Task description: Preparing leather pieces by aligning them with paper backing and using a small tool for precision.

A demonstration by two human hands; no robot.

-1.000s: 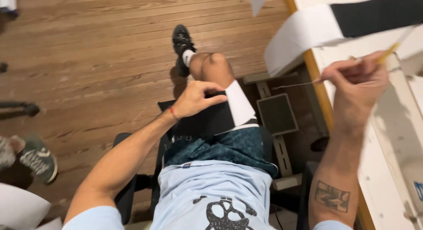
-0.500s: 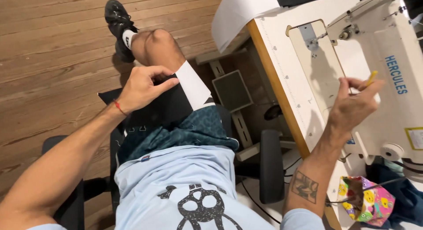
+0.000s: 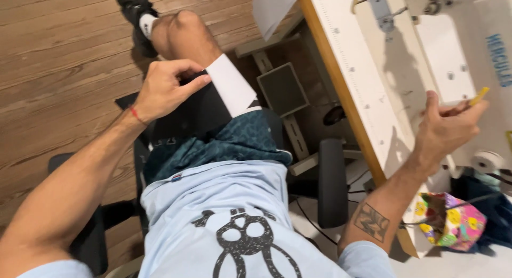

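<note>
I sit on a chair beside a white sewing machine [image 3: 458,54] on a wood-edged table [image 3: 341,91]. My left hand [image 3: 165,89] rests on my raised knee and pinches a black and white piece of fabric [image 3: 213,105] lying across my thigh. My right hand [image 3: 445,129] hovers over the machine bed, fingers closed on a thin yellow-handled tool [image 3: 478,95] near the machine's arm.
A grey foot pedal [image 3: 282,89] sits under the table on a metal frame. A colourful patterned bag [image 3: 453,222] lies at the table's right end. White fabric [image 3: 274,9] hangs off the far table edge. Wooden floor [image 3: 58,54] spreads to the left.
My view has swung right, bringing the sewing machine into sight. My right hand with the yellow tool came down from the far fabric to over the machine bed. My left hand stays on the fabric.
</note>
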